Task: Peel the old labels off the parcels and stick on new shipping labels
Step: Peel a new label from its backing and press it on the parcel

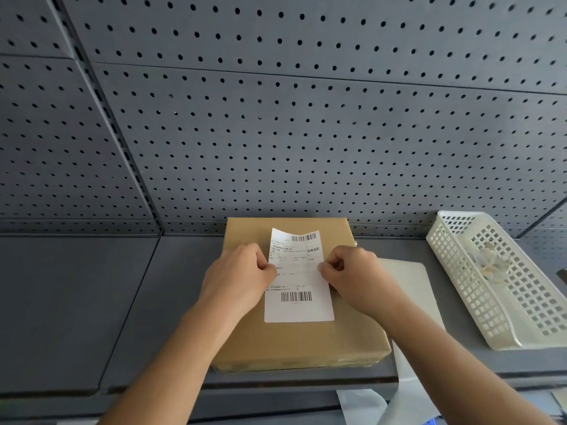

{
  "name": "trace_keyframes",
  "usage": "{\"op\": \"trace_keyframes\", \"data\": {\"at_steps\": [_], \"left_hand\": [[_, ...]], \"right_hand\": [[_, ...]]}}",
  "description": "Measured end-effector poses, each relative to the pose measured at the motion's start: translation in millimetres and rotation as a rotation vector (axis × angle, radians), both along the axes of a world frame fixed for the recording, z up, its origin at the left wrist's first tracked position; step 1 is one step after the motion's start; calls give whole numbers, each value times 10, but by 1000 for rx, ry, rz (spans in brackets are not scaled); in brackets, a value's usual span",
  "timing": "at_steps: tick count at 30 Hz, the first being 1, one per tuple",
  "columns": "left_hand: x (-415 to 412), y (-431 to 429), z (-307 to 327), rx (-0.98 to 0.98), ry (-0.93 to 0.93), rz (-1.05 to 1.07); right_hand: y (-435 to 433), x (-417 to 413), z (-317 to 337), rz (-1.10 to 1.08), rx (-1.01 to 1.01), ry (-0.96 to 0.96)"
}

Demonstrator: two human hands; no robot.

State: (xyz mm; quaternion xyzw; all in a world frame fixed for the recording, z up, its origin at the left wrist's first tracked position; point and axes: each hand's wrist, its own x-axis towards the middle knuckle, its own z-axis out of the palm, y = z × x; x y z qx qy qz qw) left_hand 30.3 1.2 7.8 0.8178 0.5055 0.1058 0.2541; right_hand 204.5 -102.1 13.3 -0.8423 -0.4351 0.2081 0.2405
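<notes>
A flat brown cardboard parcel (302, 338) lies on the grey shelf in front of me. On its top is a white shipping label (297, 289) with barcodes at its far and near ends. The label's far end curls up off the box; its near end lies flat. My left hand (242, 277) pinches the label's left edge at mid-height. My right hand (356, 274) pinches the right edge opposite it.
A white perforated plastic basket (460, 271) holding crumpled scraps stands at the right. A pale sheet (411, 280) lies under the parcel's right side, with translucent backing paper (408, 391) hanging over the shelf's front edge. A grey pegboard wall (276, 118) rises behind.
</notes>
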Motion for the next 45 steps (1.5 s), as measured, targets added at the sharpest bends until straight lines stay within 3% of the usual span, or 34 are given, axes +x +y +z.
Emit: {"op": "trace_keyframes", "data": {"at_steps": [21,24,27,30,36,45], "left_hand": [[2,40,-2,104,60,26],[-13,12,-55,221,-13,-49],[-22,-4,-114,285,-71,-188],[18,10,-142,304,0,-357],[82,71,-237,255,165,-456],[26,57,-222,224,310,-391]], "right_hand": [[62,-12,-62,25,-55,-153],[41,18,-90,13,-33,-177],[66,4,-171,83,138,-336],[128,-33,-245,249,279,-516],[248,-167,-394,455,140,-527],[121,-81,-372,383,-72,-482]]}}
